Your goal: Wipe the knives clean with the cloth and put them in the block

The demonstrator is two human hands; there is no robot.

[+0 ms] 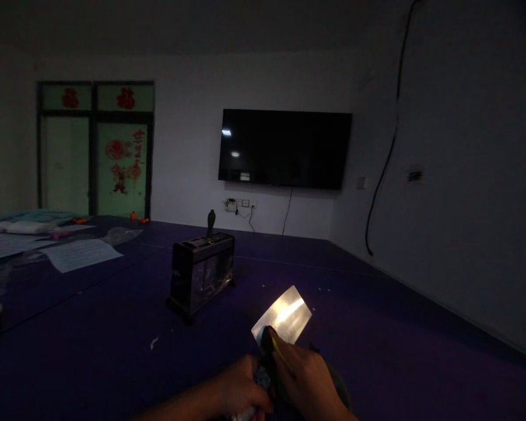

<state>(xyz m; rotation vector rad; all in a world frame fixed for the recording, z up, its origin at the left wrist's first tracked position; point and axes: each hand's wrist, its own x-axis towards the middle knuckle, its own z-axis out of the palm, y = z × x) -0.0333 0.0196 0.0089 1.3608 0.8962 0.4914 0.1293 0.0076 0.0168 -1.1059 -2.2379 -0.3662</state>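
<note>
Looks across a dim, white-walled room: dark television (284, 149) mounted on the far wall, sockets (241, 203) just below its left corner, a green door (96, 149) with red paper cut-outs at far left, a black cable (390, 146) trailing down the right-hand wall. Faces a wide table (398, 339) covered in dark purple, with papers (81, 254) spread near its far left corner and a dark knife block (201, 272) around the middle, one black handle (211, 222) upright out of its top. Holds a cleaver (284, 318) low over the table's near edge, right of the block and well apart from it, broad blade angled up and away, bright with glare. Wraps the right hand (307, 380) over the grip from above, fingers curled closed around it, knuckles up. Bunches the left hand (241, 389) into a fist just beside it at the butt of the grip, closed on a pale wad (245, 414) too dark and cropped to identify.
</note>
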